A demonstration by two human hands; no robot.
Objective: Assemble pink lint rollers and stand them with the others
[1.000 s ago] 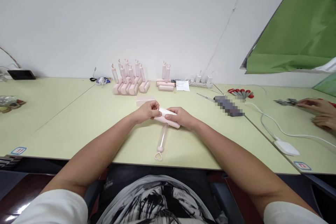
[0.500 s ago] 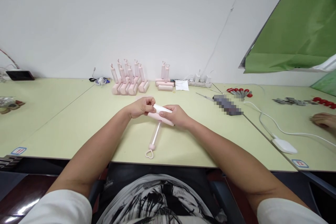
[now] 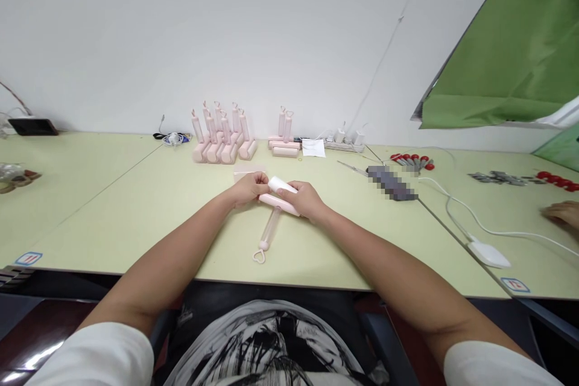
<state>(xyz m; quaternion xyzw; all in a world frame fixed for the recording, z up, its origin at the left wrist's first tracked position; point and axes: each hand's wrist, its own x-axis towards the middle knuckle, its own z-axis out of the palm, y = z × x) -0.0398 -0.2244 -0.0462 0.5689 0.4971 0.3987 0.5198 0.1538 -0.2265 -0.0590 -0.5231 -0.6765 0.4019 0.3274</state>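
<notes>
Before me on the table is a pink lint roller (image 3: pixel 283 205), its clear handle (image 3: pixel 270 228) pointing toward me and ending in a heart-shaped loop. A white paper roll (image 3: pixel 281 184) lies along the far side of the pink head, its left end raised. My right hand (image 3: pixel 307 198) is closed around the right end of the roll and head. With fingers pinched, my left hand (image 3: pixel 250 188) grips the left end of the pink head; its fingertips are close to the roll. Behind that hand, a clear plastic bag (image 3: pixel 244 170) lies partly covered.
Several pink lint rollers (image 3: pixel 221 148) stand upright at the back, with more (image 3: pixel 284 143) beside a power strip (image 3: pixel 346 143). A blurred dark object (image 3: pixel 391 182), a white cable and a charger (image 3: pixel 490 253) lie to the right. Another person's hand (image 3: pixel 562 212) rests at the far right.
The white roll's left end has come up and away from the pink head. My left hand has shifted slightly right, and the handle has moved a little away from me.
</notes>
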